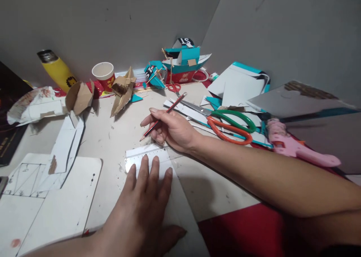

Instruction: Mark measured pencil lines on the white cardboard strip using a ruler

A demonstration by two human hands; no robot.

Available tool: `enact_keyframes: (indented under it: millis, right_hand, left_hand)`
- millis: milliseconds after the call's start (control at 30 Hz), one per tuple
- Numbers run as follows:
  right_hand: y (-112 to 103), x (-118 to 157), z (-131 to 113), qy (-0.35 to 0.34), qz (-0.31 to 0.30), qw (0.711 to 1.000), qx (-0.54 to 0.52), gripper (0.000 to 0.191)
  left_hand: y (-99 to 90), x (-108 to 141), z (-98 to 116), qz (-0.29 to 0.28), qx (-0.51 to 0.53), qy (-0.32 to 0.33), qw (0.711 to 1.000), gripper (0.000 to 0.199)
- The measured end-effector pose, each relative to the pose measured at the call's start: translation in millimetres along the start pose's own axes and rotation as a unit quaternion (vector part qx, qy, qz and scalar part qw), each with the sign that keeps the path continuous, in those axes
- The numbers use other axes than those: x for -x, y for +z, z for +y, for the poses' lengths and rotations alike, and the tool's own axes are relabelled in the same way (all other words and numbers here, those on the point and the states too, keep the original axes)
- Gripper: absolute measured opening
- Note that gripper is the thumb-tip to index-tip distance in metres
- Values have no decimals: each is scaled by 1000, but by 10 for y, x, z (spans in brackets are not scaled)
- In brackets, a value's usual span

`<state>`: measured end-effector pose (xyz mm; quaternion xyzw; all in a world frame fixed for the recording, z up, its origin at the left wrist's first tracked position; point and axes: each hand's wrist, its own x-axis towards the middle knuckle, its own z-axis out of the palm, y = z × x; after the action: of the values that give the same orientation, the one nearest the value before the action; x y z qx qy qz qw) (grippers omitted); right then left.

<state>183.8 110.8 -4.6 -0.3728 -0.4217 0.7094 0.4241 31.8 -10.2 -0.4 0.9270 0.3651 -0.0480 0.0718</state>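
My right hand (172, 131) holds a red and black pencil (152, 127) between its fingers, its tip pointing down and left just above a metal ruler. My left hand (148, 189) lies with fingers spread over the ruler (131, 163) and a white sheet of card (180, 197). The ruler rests across the upper end of that card. Left of my left hand lies a white board (84, 174) with a pencilled or inked diagram, and a cut white card piece (63, 144) overlaps its top.
Scissors with orange and green handles (231, 127) and a pink glue gun (299, 146) lie right. Cardboard boat models (186, 61), a paper cup (103, 76) and a yellow bottle (58, 71) stand along the back wall. Card scraps (239, 84) lean at the right.
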Motion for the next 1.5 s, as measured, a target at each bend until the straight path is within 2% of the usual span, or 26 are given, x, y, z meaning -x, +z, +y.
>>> enact_keyframes:
  millis: [233,500,933,1033,1233,1500]
  right_hand:
    - [-11,-6,-1,0,3,1000,6,41]
    - [-23,-14,2,-10,6,1000,6,40]
    - [-89,-59,-9,-31,16,999,0,38]
    - [-79,-56,-11,-30,14,999,-4,38]
    - [-61,-43,-21,-28,36,999,2,38]
    - [-51,-39,-12,-48,37,998,6,37]
  left_hand:
    - [93,71,6,102,-53,14,993,80]
    - [83,79,30,96,-64,-6,993,79]
    - [127,64,-33,124,-77,34,989,80]
    - [134,60,-32,112,-65,27,991,82]
    - [122,63,17,38,-8,-6,999,81]
    - [114,43,41,38,-37,-3,999,83]
